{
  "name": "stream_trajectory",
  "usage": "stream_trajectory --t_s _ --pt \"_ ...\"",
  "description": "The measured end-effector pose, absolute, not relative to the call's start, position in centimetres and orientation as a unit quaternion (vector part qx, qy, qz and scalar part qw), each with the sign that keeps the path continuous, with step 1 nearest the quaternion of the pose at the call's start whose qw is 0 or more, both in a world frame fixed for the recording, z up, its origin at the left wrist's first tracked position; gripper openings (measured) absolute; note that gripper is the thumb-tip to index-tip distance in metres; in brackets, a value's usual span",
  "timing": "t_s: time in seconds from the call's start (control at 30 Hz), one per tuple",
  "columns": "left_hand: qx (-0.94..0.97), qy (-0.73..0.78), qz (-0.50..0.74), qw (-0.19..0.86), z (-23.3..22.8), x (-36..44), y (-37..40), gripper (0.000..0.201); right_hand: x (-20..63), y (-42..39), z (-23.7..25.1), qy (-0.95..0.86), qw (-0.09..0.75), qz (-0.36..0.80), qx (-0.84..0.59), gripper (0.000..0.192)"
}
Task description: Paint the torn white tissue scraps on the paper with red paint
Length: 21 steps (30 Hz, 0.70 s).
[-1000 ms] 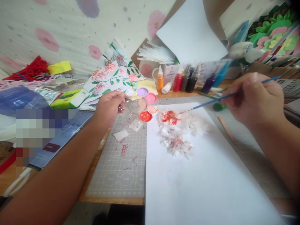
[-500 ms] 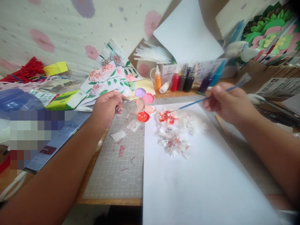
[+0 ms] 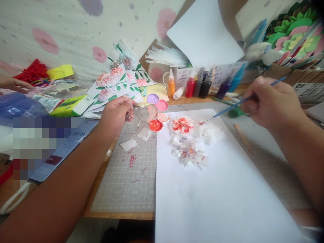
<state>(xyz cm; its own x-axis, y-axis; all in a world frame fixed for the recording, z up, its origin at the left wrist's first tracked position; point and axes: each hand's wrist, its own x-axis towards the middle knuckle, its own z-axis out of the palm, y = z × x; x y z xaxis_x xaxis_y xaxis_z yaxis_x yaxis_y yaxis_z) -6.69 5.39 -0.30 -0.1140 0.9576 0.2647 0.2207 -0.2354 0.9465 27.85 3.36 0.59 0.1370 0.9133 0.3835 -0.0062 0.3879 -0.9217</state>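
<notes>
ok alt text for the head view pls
The right hand holds a blue paintbrush with its tip by red-dabbed white paper flowers on a white sheet. The left hand holds the edge of a clear paint palette.

We count one paintbrush [image 3: 238, 104]. One paint palette [image 3: 152, 113], with four filled wells showing: one purple [image 3: 153, 98], one pink [image 3: 162, 105], one peach [image 3: 164, 117], one red [image 3: 156, 125]. Paint bottles along the back: one orange [image 3: 171, 85], one red [image 3: 190, 87], two dark [image 3: 202, 86], one purple [image 3: 223, 89], so five that we can tell apart. One green cap [image 3: 235, 112]. Two small paper scraps [image 3: 128, 144] on one cutting mat [image 3: 129, 179]. One large white sheet [image 3: 217, 189]. One wooden stick [image 3: 242, 136]. One bundle of clear straws [image 3: 167, 57], too many to count.
</notes>
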Motion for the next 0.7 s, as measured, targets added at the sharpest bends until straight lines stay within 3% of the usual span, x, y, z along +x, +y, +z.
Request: stream_trajectory --t_s 0.43,0.7 --pt "0.566 0.525 0.533 0.346 -0.2 -6.5 5.3 0.009 25.8 3.3 -0.8 -0.555 0.585 0.426 -0.409 0.044" --pt "0.559 0.535 0.536 0.338 0.0 -6.1 5.2 0.010 27.1 3.9 -0.6 -0.532 0.620 0.391 -0.425 0.038"
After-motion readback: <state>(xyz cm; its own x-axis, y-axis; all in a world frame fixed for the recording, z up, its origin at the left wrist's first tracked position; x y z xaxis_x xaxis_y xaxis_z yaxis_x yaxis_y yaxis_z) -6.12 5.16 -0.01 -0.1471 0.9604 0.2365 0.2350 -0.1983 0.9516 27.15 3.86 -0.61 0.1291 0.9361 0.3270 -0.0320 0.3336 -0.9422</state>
